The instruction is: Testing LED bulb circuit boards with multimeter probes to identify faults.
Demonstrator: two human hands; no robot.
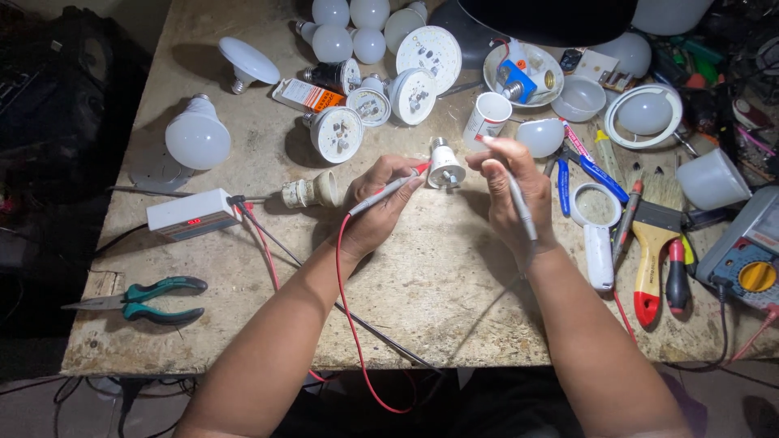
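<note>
My left hand [377, 207] grips a test probe [389, 188] with a red tip and a red lead trailing toward me. Its tip touches a small white bulb base [445, 168] standing on the worn workbench [422, 284]. My right hand [507, 191] holds a second grey probe [519, 207], its tip raised beside the bulb base, just right of it. The bulb base sits between both hands.
Several white bulbs and opened LED bulb bodies [337, 132] lie at the back. A white box with a red display [192, 214] and a lamp socket [312, 191] sit left. Green pliers [150, 298] lie at front left. A paintbrush [653, 243], screwdrivers and a multimeter [746, 251] are on the right.
</note>
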